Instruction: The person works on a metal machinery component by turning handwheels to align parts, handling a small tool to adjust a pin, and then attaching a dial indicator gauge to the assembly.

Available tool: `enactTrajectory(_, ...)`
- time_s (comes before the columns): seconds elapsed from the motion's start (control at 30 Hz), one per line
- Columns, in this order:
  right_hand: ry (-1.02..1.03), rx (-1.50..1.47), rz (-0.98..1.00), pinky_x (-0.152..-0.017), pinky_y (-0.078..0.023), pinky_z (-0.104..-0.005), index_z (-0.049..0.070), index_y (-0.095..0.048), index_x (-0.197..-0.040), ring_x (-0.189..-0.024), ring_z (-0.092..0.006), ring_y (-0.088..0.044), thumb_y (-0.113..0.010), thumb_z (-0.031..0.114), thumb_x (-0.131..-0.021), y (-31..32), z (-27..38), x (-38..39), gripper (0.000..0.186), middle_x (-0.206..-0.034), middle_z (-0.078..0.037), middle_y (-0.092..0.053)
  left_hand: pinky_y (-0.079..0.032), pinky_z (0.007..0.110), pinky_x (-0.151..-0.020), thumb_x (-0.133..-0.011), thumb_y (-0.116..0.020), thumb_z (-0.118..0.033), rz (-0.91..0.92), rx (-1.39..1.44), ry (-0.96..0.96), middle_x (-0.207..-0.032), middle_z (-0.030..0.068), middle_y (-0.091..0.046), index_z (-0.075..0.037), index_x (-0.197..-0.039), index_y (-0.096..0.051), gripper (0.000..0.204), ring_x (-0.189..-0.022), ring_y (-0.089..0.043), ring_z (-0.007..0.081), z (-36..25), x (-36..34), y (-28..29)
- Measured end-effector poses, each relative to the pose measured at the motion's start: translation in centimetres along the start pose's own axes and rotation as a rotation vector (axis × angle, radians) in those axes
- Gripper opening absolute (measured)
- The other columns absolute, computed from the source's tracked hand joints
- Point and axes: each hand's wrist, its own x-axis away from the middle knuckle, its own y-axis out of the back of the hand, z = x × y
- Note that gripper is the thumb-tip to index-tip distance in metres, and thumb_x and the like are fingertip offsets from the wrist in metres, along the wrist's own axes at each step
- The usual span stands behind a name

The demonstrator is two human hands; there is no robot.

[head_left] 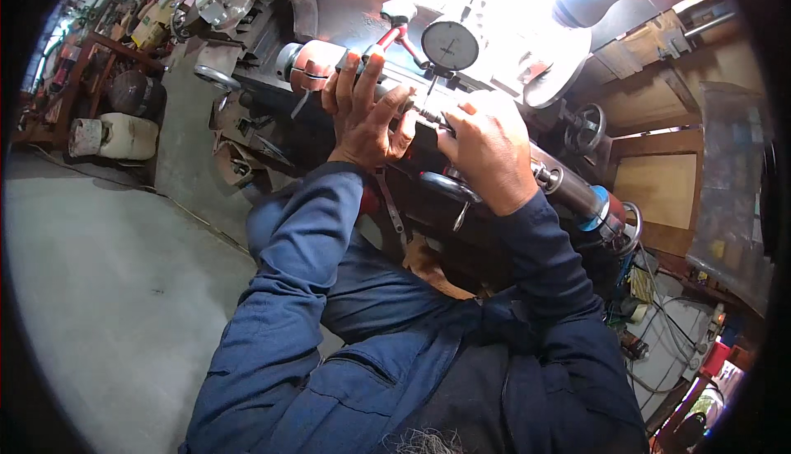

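A slim stepped metal shaft (429, 114) lies across the machine between my hands. My left hand (367, 120) has its thumb and index finger closed about the shaft's left part, while its other fingers stretch up and away. At the right, my right hand (492, 149) is closed round the shaft, its fingertips partly hidden. Just above stands a round white dial indicator (450, 45), its thin stem reaching down toward the shaft. A red jointed arm (397, 38) is beside the dial. Left of my left hand is a reddish cylindrical machine head (317, 65).
Below my hands is a handwheel (450, 186) with a crank handle. A wrench (390, 201) hangs under my left wrist. The machine's tailstock (577, 192) extends to the lower right. Another handwheel (585, 128) stands behind it. A white jerrycan (113, 137) is at the left.
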Motion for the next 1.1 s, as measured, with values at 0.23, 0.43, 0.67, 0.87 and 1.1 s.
enactTrajectory(0.23,-0.061,-0.022,0.105,-0.080,-0.047,-0.0396,0.006,-0.069,-0.094,-0.088,-0.0290,-0.061,-0.066,0.020,-0.077,0.1,-0.1,0.3,0.022,-0.089,-0.009,-0.064,-0.017,0.050,-0.110,-0.079,-0.070,-0.032,-0.049,-0.010,-0.005,-0.153,0.0102,-0.036,-0.025,-0.108,-0.066,0.030,-0.141,-0.025,0.0350,0.1,0.1,-0.8)
enactTrajectory(0.43,-0.047,-0.015,0.109,-0.080,-0.048,-0.0399,0.007,-0.069,-0.096,-0.088,-0.0287,-0.061,-0.065,0.019,-0.077,0.3,-0.1,0.1,0.023,-0.090,-0.009,-0.065,-0.017,0.050,-0.109,-0.081,-0.072,-0.036,-0.142,-0.058,0.007,-0.151,0.0088,-0.041,-0.023,-0.095,-0.069,0.018,-0.139,-0.027,0.0368,0.0,-0.5,-1.5)
enactTrajectory(0.67,-0.049,-0.016,0.100,-0.079,-0.048,-0.0401,0.007,-0.069,-0.097,-0.088,-0.0290,-0.061,-0.065,0.020,-0.077,-0.1,-0.1,0.4,0.024,-0.090,-0.009,-0.065,-0.021,0.049,-0.107,-0.089,-0.063,-0.037,-0.170,-0.047,0.040,-0.145,0.0149,-0.045,-0.019,-0.087,-0.070,0.020,-0.134,-0.035,0.0379,-1.3,-2.2,0.9)
enactTrajectory(0.87,-0.083,-0.023,0.124,-0.078,-0.048,-0.0399,0.008,-0.070,-0.097,-0.088,-0.0293,-0.061,-0.065,0.021,-0.078,0.3,0.1,0.3,0.024,-0.091,-0.009,-0.066,-0.041,0.042,-0.098,-0.098,-0.039,-0.025,-0.115,0.518,0.572,-0.123,0.0219,-0.057,0.001,-0.109,-0.060,0.036,-0.110,-0.055,0.0349,10.8,-3.6,5.3)
enactTrajectory(1.1,-0.030,-0.109,-0.081,-0.089,-0.047,-0.0411,0.003,-0.066,-0.106,-0.099,-0.0312,-0.061,-0.073,0.027,-0.077,4.2,-0.3,1.8,0.038,-0.100,-0.014,-0.066,-0.054,0.034,-0.079,-0.102,-0.035,-0.030,0.793,0.077,0.179,-0.092,0.0132,-0.070,0.001,-0.106,-0.063,0.042,-0.090,-0.068,0.0242,19.7,-5.7,4.2)
